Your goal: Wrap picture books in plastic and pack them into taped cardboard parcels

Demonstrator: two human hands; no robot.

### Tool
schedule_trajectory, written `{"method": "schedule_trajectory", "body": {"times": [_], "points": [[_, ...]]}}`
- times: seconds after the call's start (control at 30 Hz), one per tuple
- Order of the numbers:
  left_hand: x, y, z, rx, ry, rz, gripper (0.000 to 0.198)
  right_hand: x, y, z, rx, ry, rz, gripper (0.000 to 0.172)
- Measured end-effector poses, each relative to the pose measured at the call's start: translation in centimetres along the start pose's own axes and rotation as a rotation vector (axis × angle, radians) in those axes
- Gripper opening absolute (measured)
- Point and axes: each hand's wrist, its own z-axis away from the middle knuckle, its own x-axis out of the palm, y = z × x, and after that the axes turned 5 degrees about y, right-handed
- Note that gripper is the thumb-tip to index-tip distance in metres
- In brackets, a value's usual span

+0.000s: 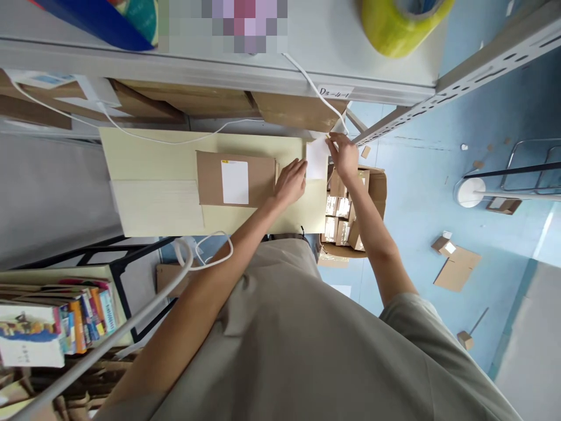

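Note:
My left hand (pixel 291 181) rests at the right end of a flat brown cardboard box (pixel 210 178), its fingers laid out with the tips at the left edge of a white paper sheet (pixel 316 159). The box bears a white label (pixel 235 182) with a small yellow mark at its top. My right hand (pixel 344 155) pinches the sheet at its upper right corner, thumb against fingers. Box and sheet lie on a pale yellow tabletop (pixel 153 155). A flat stack of pale sheets (pixel 158 204) lies left of the box.
A grey shelf (pixel 324 58) with a yellow tape roll (pixel 394 29) spans the top. White cable (pixel 175 142) crosses the table's back. Right of the table stands an open carton (pixel 377 199) of small boxes. Books (pixel 87 316) fill a lower-left rack. Cardboard (pixel 458 269) lies on the floor.

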Motion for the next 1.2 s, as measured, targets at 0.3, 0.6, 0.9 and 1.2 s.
{"method": "schedule_trajectory", "body": {"times": [0.3,0.6,0.9,1.2], "points": [[3.3,-2.1,-7.6,-0.093,-0.134,-0.014,0.078,-0.8,-1.6,-1.0,0.137,0.021,0.059,0.067],[3.6,-1.8,-8.6,-0.128,-0.153,-0.056,0.077,0.4,-1.2,-2.1,0.135,0.028,0.054,0.074],[4.5,-2.5,-9.1,-0.12,-0.127,-0.031,0.076,0.3,-1.5,-2.5,0.134,-0.011,0.079,0.073],[2.3,0.3,-9.9,-0.235,-0.309,-0.199,0.104,1.0,-0.8,-2.4,0.11,0.026,0.041,0.072]]}}
